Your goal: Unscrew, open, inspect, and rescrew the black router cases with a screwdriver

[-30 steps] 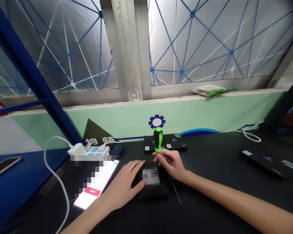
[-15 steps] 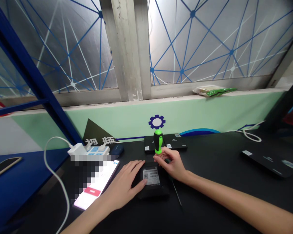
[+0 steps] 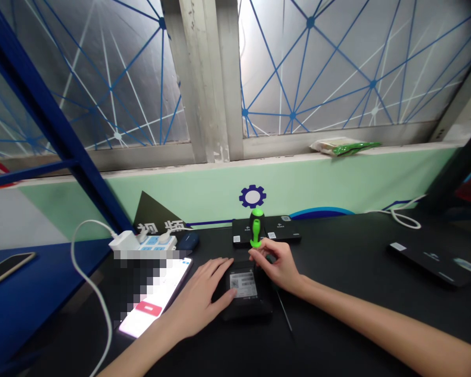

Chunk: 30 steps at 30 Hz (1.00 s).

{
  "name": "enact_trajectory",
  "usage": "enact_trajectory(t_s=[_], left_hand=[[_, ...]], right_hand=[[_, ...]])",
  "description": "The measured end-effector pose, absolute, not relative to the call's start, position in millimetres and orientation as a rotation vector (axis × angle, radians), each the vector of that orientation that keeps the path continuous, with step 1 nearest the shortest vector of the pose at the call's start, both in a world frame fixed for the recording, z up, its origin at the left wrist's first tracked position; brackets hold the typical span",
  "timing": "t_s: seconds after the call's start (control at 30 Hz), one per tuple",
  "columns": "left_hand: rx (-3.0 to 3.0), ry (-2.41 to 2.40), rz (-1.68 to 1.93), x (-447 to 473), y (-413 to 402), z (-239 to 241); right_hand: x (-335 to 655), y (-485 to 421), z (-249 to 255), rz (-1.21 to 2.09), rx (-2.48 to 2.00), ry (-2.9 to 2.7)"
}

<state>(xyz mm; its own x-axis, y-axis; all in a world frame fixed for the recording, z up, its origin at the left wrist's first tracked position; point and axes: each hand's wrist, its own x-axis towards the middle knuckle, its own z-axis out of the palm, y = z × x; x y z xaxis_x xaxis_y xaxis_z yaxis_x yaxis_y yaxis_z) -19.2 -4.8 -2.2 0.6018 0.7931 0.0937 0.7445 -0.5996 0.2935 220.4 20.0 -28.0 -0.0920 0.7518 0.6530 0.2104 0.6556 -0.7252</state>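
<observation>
A black device with a printed label [image 3: 243, 284] lies on the dark table in front of me. My left hand [image 3: 204, 293] rests flat along its left side, fingers stretched out and the thumb touching the label's edge. A green and black screwdriver [image 3: 256, 228] stands upright over the device's far end. My right hand [image 3: 275, 262] pinches it just below the handle; its tip is hidden by my fingers. Under my right wrist lies a second screwdriver [image 3: 284, 311], its thin shaft pointing toward me and its dark handle partly covered.
Black flat boxes [image 3: 283, 230] stand by the wall, and another black box [image 3: 434, 263] lies at the right. To the left are a lit phone [image 3: 157, 298], a power strip [image 3: 153, 244] with a white cable, and a dark blue case [image 3: 188, 242].
The screwdriver's handle has turned about its axis, its green stripe now facing me, and it has shifted slightly right. My left hand and the device have stayed in place.
</observation>
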Motion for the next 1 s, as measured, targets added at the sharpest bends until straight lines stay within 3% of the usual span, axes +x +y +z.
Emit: enact_trajectory(t_s=[1.0], left_hand=[[2.61,1.253,0.329,-19.5,-4.0,-2.1]], right_hand=[[221.0,17.8,-24.5,0.531,-0.778,-1.659]])
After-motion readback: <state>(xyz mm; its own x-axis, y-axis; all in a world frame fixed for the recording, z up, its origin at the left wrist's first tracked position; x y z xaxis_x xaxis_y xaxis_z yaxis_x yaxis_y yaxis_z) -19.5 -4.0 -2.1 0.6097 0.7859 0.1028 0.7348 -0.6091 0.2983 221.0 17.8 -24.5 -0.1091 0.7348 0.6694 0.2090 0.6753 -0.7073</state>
